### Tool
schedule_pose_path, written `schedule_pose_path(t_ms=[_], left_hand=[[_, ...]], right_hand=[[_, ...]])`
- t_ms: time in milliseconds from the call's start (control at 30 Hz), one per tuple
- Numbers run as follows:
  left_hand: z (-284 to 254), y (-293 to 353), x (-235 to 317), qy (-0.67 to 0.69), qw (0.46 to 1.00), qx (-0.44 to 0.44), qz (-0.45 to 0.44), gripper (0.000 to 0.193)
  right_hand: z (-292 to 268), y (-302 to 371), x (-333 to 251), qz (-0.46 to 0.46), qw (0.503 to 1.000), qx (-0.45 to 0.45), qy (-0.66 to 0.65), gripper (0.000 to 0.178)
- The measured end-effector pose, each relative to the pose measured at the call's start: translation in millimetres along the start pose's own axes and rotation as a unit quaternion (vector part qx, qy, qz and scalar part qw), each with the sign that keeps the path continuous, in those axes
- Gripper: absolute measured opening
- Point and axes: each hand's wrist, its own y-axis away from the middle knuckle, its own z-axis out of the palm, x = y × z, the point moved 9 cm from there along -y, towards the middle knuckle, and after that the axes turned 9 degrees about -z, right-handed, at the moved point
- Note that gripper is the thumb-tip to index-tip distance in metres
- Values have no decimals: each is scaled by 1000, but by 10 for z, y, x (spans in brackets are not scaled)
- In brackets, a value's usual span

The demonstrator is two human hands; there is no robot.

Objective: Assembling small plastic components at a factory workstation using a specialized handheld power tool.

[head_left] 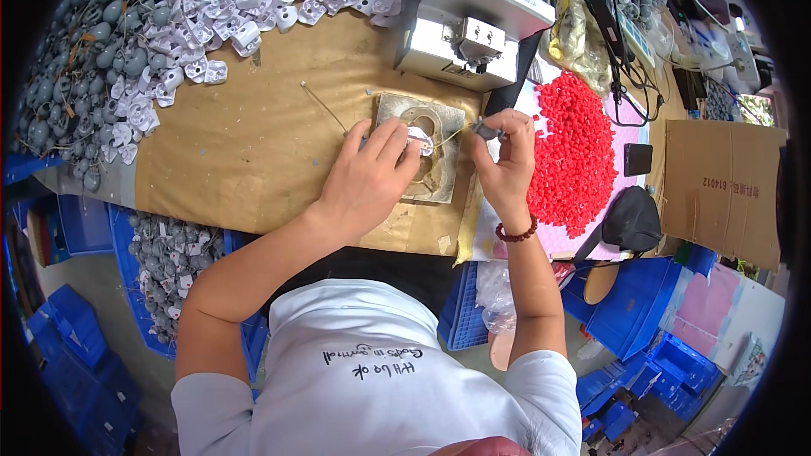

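While the left hand (366,179) is resting fingertips on the white part (421,143) over the jig (443,187), seemingly steadying it, grip unclear, the right hand (509,160) is pinching a grey piece (484,129) alongside, apparently keeping the wire (454,134) straight.

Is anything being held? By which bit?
The right hand pinches a small grey piece, seemingly by its right side. The left hand touches a white piece; gripping is unclear.
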Motion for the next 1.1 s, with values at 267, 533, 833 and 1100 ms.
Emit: schedule_pose_path(t_ms=[267,533,833,1100], left_hand=[[-49,-32,-8,18,1000,13,10,36],[-64,-40,-29,35,999,16,16,30],[-74,-53,-78,67,997,25,23,32],[-67,-75,-102,78,997,16,14,31]], right_hand=[[138,-90,70,50,987,16,-154,31],[601,16,75,289,745,-117,-590,49],[553,-125,38,158,947,-200,-194,44],[556,-171,-35,138,949,-235,-156,43]])
